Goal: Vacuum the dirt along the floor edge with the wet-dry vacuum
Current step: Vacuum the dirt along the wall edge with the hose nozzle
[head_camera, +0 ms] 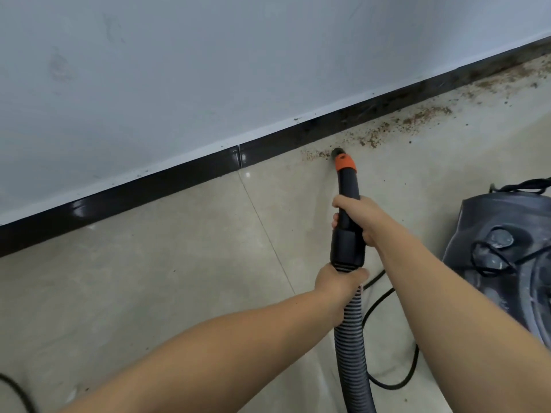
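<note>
A black vacuum nozzle (pixel 347 186) with an orange collar points at the floor beside the dark baseboard (pixel 185 178). Its tip touches the left end of a brown dirt trail (pixel 384 131) that runs up and right along the baseboard. My right hand (pixel 359 217) grips the nozzle tube near its middle. My left hand (pixel 338 281) grips the ribbed grey hose (pixel 351 353) just below the black cuff. The dark wet-dry vacuum body (pixel 504 257) stands on the floor at the right, dusty on top.
A pale grey wall (pixel 208 70) rises above the baseboard. Beige floor tiles (pixel 149 278) spread to the left. A black power cord (pixel 393 362) loops on the floor between hose and vacuum; another cord (pixel 18 394) shows at the bottom left corner.
</note>
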A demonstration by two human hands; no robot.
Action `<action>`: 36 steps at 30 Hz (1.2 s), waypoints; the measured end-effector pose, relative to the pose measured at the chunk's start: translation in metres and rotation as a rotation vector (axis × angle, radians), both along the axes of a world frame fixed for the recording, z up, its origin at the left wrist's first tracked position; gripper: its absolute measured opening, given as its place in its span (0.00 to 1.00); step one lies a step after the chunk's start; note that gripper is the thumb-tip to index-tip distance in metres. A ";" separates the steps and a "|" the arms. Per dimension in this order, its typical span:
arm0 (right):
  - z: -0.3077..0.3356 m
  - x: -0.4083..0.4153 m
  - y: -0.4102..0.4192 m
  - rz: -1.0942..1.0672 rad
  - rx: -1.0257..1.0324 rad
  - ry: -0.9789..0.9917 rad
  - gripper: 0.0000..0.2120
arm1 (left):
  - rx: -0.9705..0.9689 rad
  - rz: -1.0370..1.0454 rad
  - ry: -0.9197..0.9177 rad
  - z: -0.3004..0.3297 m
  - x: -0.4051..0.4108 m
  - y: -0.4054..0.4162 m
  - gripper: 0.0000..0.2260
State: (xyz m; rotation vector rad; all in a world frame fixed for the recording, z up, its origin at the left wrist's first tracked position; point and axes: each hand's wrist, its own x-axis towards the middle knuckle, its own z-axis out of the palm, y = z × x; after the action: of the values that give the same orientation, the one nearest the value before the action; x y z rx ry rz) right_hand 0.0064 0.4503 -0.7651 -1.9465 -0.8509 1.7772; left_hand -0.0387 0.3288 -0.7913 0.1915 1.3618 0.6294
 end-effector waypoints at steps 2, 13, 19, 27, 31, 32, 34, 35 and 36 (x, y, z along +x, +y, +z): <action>-0.001 -0.010 -0.017 0.047 0.014 -0.008 0.05 | -0.002 0.028 0.000 -0.003 -0.005 -0.018 0.07; 0.005 -0.037 -0.015 0.013 -0.002 0.066 0.05 | 0.002 0.003 -0.027 0.011 -0.045 -0.010 0.08; 0.002 -0.011 0.025 -0.095 -0.002 0.034 0.07 | 0.056 -0.102 -0.012 0.009 -0.031 0.034 0.11; -0.007 -0.002 0.043 -0.110 0.014 0.055 0.08 | 0.052 -0.076 0.004 0.001 -0.018 0.050 0.12; -0.004 -0.014 0.025 -0.032 0.000 0.036 0.06 | 0.025 -0.028 -0.006 0.004 -0.023 0.027 0.08; -0.003 -0.019 0.018 -0.014 0.000 0.037 0.06 | 0.017 -0.011 -0.005 0.005 -0.026 0.019 0.08; -0.002 -0.030 0.003 0.020 0.005 0.046 0.05 | 0.001 0.014 -0.001 0.004 -0.032 0.002 0.09; -0.002 -0.036 -0.005 0.042 0.007 0.049 0.05 | -0.007 0.021 0.002 0.004 -0.036 -0.006 0.09; -0.003 -0.041 -0.013 0.066 0.006 0.054 0.05 | -0.015 0.024 0.009 0.003 -0.040 -0.014 0.10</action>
State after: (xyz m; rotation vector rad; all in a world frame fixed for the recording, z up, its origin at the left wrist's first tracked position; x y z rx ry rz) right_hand -0.0350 0.4377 -0.7681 -1.8781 -0.9113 1.8533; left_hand -0.0784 0.3152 -0.7881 0.1666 1.3789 0.6385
